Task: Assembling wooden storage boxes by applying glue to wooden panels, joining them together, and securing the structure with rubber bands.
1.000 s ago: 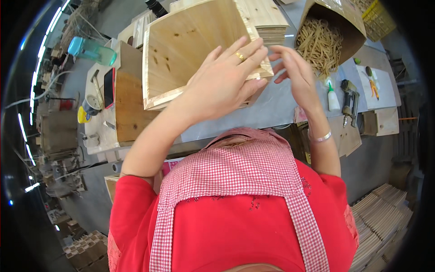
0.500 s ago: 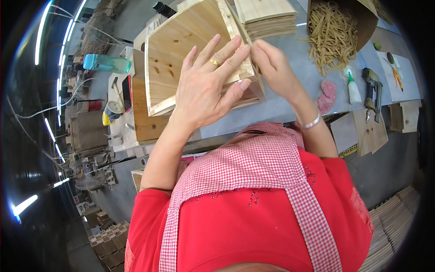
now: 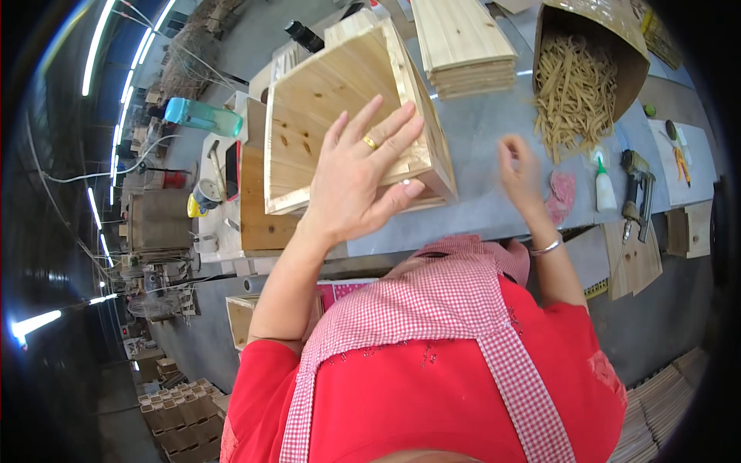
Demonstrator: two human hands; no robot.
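Observation:
An open wooden box [image 3: 324, 108], made of pale knotty boards, stands on the grey table. My left hand [image 3: 351, 174] lies spread over the box's near right part, fingers stretched out and a gold ring on one of them. It grips nothing. My right hand [image 3: 521, 170], with a bracelet at the wrist, is away from the box, over the table to its right. Motion smears its fingers, so I cannot make out whether they hold anything. It is nearest to a pink cloth [image 3: 561, 193] and a heap of tan strips [image 3: 571, 96].
The strips spill from a tipped brown container [image 3: 634, 58]. A stack of boards [image 3: 467, 50] lies behind the box. Rightward are a white squeeze bottle [image 3: 605, 191], a pneumatic nail gun [image 3: 636, 189] and orange-handled pliers [image 3: 681, 166]. A turquoise bottle [image 3: 204, 116] stands left.
My right hand has left the box's right edge and moved right, toward the pink cloth. My left hand stays on the box. The whole view has shifted slightly.

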